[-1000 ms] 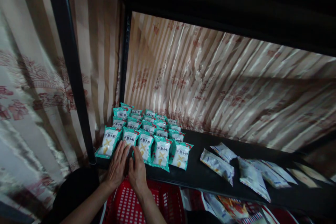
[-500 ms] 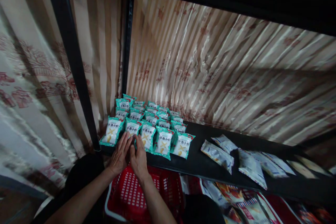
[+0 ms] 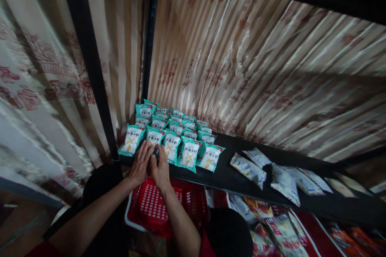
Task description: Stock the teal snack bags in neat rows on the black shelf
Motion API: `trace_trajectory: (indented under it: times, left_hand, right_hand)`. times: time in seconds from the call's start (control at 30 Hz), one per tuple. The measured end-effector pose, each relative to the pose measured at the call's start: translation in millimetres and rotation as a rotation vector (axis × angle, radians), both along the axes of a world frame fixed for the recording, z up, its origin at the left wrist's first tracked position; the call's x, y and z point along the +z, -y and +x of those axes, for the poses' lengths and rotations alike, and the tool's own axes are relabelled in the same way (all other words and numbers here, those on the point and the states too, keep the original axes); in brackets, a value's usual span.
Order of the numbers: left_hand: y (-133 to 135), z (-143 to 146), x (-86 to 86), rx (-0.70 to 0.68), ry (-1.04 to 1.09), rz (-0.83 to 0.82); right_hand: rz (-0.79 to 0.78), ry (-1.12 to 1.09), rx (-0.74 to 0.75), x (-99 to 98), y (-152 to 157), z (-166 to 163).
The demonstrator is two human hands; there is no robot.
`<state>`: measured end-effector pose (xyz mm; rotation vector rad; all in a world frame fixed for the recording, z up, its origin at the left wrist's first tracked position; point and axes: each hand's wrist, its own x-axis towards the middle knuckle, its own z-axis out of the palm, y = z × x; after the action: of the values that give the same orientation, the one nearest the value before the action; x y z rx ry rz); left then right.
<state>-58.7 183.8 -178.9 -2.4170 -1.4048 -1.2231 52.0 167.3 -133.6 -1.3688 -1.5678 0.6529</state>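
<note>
Several teal and white snack packets (image 3: 181, 140) stand in rows at the left end of a black shelf (image 3: 229, 174). My left hand (image 3: 140, 164) and my right hand (image 3: 161, 168) lie side by side at the shelf's front edge, fingers stretched out flat against the second packet (image 3: 154, 138) of the front row. Neither hand grips anything. Both forearms reach up from the bottom of the view over a red basket (image 3: 169, 204).
Silver and white packets (image 3: 265, 170) lie loose on the shelf to the right. A black upright post (image 3: 90, 60) stands at the left, striped curtain (image 3: 256, 68) behind. More colourful packets (image 3: 271, 229) lie below the shelf at the right.
The view has tilted downward, so the shelf and packets sit higher in the picture. My hands stay together at the front row, shifted slightly up with it.
</note>
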Motion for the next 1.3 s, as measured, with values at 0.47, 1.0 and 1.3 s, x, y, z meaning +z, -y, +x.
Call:
trace_trajectory:
  times: [0.47,1.0,1.3]
  left_hand:
    - [-9.2,-1.7,7.9,0.028,-0.014,-0.085]
    - [-9.2,-3.4,3.3,0.05,-0.11,0.089]
    - [-10.4,-4.6,-3.8,0.06,-0.082,0.038]
  right_hand:
    - [0.002,0.009,-0.006,0.1,-5.8,-5.3]
    - [-0.071,-0.022,0.011,5.4,-10.9,-12.5]
    - [-0.064,-0.002,-0.008,1.7,-10.5,-13.3]
